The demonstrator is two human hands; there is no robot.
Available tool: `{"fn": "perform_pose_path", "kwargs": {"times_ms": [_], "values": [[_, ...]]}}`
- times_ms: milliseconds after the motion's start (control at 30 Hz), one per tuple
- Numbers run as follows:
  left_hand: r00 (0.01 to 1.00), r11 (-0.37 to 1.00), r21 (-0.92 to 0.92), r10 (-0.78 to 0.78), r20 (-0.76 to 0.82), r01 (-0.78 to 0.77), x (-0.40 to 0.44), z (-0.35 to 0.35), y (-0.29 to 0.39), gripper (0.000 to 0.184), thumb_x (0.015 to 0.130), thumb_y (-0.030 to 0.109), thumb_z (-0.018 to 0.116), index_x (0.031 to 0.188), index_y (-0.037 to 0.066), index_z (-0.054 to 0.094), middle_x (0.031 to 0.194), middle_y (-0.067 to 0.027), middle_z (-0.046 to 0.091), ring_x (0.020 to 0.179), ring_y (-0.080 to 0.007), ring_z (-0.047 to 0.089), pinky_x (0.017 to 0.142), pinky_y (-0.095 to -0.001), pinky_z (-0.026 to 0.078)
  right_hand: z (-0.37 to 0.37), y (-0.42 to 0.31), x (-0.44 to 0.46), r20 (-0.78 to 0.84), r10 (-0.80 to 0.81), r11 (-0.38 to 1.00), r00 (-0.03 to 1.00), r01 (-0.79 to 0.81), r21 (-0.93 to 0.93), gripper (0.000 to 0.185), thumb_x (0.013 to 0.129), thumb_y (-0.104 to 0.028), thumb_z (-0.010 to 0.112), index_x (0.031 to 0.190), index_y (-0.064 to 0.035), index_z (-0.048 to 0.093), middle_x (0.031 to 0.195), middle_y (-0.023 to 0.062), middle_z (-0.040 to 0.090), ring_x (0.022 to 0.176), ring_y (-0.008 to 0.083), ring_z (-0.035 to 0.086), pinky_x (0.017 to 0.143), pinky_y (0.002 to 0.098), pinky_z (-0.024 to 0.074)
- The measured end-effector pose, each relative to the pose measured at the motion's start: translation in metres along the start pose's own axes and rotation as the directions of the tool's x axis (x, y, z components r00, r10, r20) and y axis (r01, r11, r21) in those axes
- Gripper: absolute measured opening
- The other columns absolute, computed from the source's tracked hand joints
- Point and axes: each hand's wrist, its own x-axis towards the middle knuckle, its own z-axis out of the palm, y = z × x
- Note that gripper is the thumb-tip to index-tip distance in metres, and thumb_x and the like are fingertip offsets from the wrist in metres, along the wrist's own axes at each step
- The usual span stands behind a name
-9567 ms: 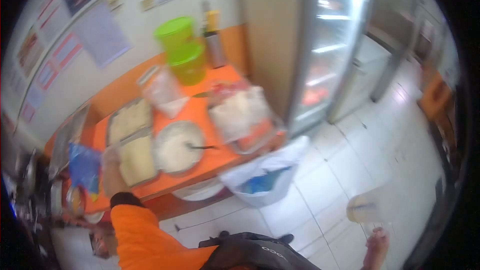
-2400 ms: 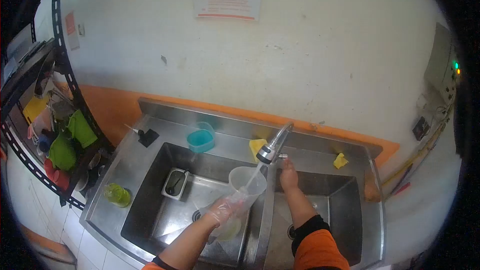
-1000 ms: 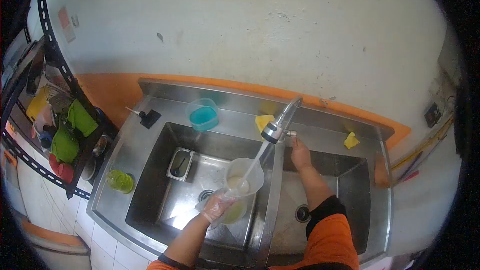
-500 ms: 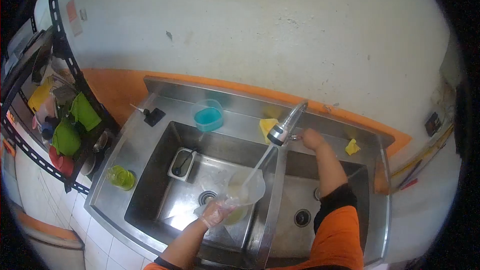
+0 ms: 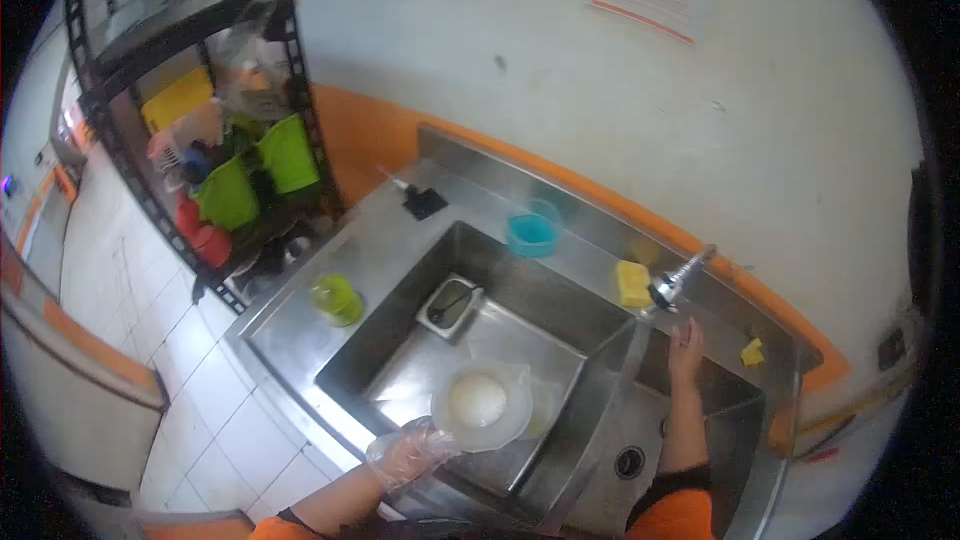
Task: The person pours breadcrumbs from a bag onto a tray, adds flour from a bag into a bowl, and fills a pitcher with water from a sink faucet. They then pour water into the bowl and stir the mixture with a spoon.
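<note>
My left hand [image 5: 415,452], in a clear plastic glove, grips a translucent white bowl [image 5: 508,422] by its side over the left sink basin. Whitish contents [image 5: 477,399] lie in the bowl; whether they are liquid or grains I cannot tell. My bare right hand [image 5: 686,348] is just below the metal faucet [image 5: 675,285], with its fingers stretched out and nothing held. No stream shows under the spout. Inside the left basin [image 5: 400,365] sits a small metal container [image 5: 449,306] with a dark utensil in it.
A yellow sponge [image 5: 632,284], a teal container [image 5: 532,236] and a yellow cloth [image 5: 752,351] line the sink's back ledge. On the left ledge are a green cup [image 5: 337,300] and a black scraper-like tool [image 5: 425,203]. A shelf rack [image 5: 300,80] with green bins [image 5: 288,154] stands at left.
The water stream from the faucet has stopped. My right hand has left the tap lever and dropped slightly. The view has turned left, and the bowl now shows from above.
</note>
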Motion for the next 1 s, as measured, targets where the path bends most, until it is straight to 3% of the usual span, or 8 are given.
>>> {"fn": "perform_pose_path", "kwargs": {"times_ms": [200,333,400,567,633,733,867,1000], "values": [[0.948,0.757,-0.614,-0.314,-0.044,0.222,-0.086,-0.067,-0.04,0.046,0.073,0.014,0.066,0.111,-0.001,0.045,0.099,-0.0088,0.056,0.091,-0.0152,0.055,0.074,-0.0265,0.046,-0.01,-0.117,-0.137,0.249,-0.304,0.95,0.919,0.275,0.145,0.022,0.075,-0.011,0.057,0.094,-0.0012,0.057,0.091,0.0155,0.055,0.084,0.0302,0.054,0.076,0.0358,0.0428],[0.975,0.58,-0.815,-0.19,-0.114,0.018,-0.164,-0.123,-0.049,0.047,0.074,0.022,0.067,0.109,0.0,0.044,0.093,-0.0093,0.055,0.082,-0.0175,0.054,0.071,-0.0288,0.045,-0.009,-0.232,-0.194,0.328,-0.529,0.841,0.783,0.433,0.323,0.017,0.074,-0.011,0.058,0.088,-0.0028,0.06,0.086,0.0147,0.058,0.082,0.0299,0.055,0.074,0.0353,0.0441],[0.958,0.812,-0.582,-0.139,-0.252,-0.035,-0.204,-0.152,-0.073,0.029,0.081,0.023,0.055,0.1,0.002,0.049,0.086,-0.0078,0.057,0.077,-0.0178,0.055,0.068,-0.0295,0.045,0.005,-0.297,-0.224,0.304,-0.589,0.779,0.748,0.426,0.461,0.016,0.073,-0.011,0.059,0.087,-0.0034,0.061,0.083,0.0138,0.059,0.078,0.029,0.057,0.072,0.035,0.0451],[0.826,0.851,-0.523,-0.259,-0.501,-0.05,-0.31,-0.2,-0.131,0.03,0.088,0.033,0.044,0.095,0.005,0.049,0.078,-0.0049,0.054,0.07,-0.0194,0.055,0.065,-0.0325,0.046,0.046,-0.449,-0.31,0.299,-0.741,0.575,0.601,0.337,0.745,0.017,0.072,-0.013,0.061,0.086,-0.0033,0.062,0.08,0.013,0.06,0.073,0.0276,0.058,0.069,0.035,0.0462],[0.717,0.756,-0.654,-0.447,-0.534,-0.016,-0.342,-0.213,-0.163,0.033,0.087,0.037,0.044,0.096,0.006,0.048,0.078,-0.0049,0.053,0.069,-0.0203,0.054,0.063,-0.0342,0.047,0.065,-0.506,-0.344,0.356,-0.803,0.507,0.478,0.235,0.829,0.019,0.074,-0.017,0.061,0.087,-0.0031,0.062,0.081,0.0124,0.06,0.077,0.0267,0.058,0.07,0.0342,0.0461],[0.585,0.726,-0.682,-0.518,-0.624,-0.084,-0.379,-0.225,-0.253,0.034,0.086,0.039,0.045,0.098,0.006,0.048,0.079,-0.0052,0.052,0.069,-0.0214,0.053,0.062,-0.0364,0.048,0.102,-0.575,-0.385,0.37,-0.929,0.351,-0.008,0.3,0.887,0.025,0.079,-0.024,0.056,0.091,-0.0034,0.061,0.086,0.013,0.06,0.083,0.0277,0.058,0.075,0.0348,0.0452],[0.29,0.74,-0.669,-0.628,-0.722,-0.065,-0.422,-0.254,-0.321,0.033,0.084,0.035,0.047,0.1,0.006,0.048,0.081,-0.0075,0.053,0.072,-0.0232,0.055,0.064,-0.0381,0.049,0.171,-0.627,-0.44,0.484,-0.698,0.356,-0.528,0.331,0.874,0.035,0.083,-0.034,0.048,0.101,-0.0047,0.058,0.097,0.0169,0.058,0.091,0.0318,0.055,0.08,0.0382,0.0428],[0.036,0.671,-0.5,-0.578,-0.815,-0.548,-0.445,-0.275,-0.44,0.043,0.084,0.041,0.046,0.104,0.005,0.055,0.094,-0.012,0.057,0.092,-0.0177,0.051,0.078,-0.033,0.043,0.251,-0.681,-0.484,0.473,-0.582,0.357,-0.662,0.315,0.879,0.036,0.083,-0.033,0.048,0.104,-0.0047,0.057,0.099,0.0171,0.058,0.092,0.031,0.055,0.08,0.0381,0.0429]]}}
